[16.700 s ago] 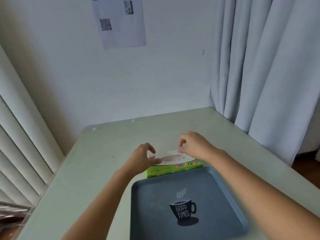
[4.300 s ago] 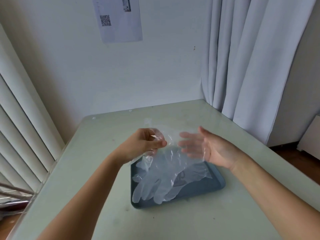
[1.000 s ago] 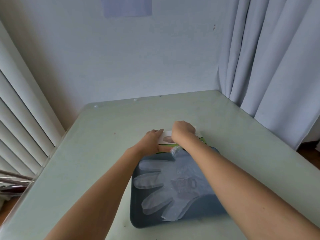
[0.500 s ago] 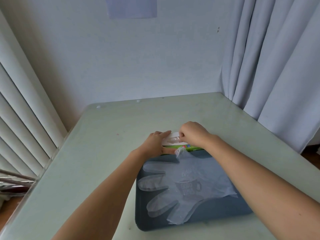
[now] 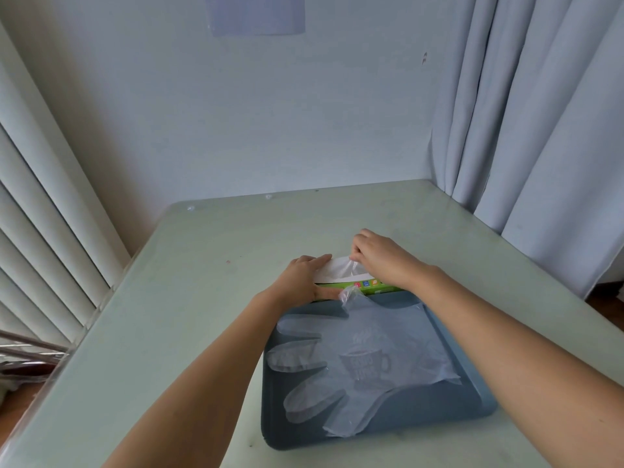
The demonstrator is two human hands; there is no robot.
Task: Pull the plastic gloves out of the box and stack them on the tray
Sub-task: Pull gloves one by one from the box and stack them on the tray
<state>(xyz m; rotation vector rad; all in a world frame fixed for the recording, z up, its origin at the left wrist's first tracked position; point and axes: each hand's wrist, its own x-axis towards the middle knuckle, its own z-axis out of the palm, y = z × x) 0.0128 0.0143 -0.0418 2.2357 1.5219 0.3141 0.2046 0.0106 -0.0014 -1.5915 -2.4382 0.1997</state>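
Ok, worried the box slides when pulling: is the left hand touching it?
Touching. The head view shows the left hand pressed flat on the box.

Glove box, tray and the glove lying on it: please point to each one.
glove box [image 5: 378, 288], head view, green front face.
tray [image 5: 439, 410], head view, bare floor near front rim.
glove [image 5: 368, 332], head view, its palm.

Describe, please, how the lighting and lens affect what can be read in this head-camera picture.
Head view: soft, bluish daylight, no hard shadows; wide-angle lens splays the blinds and table edges; the clear gloves veil the mug print on the tray; the wall sheet is washed out, unreadable.
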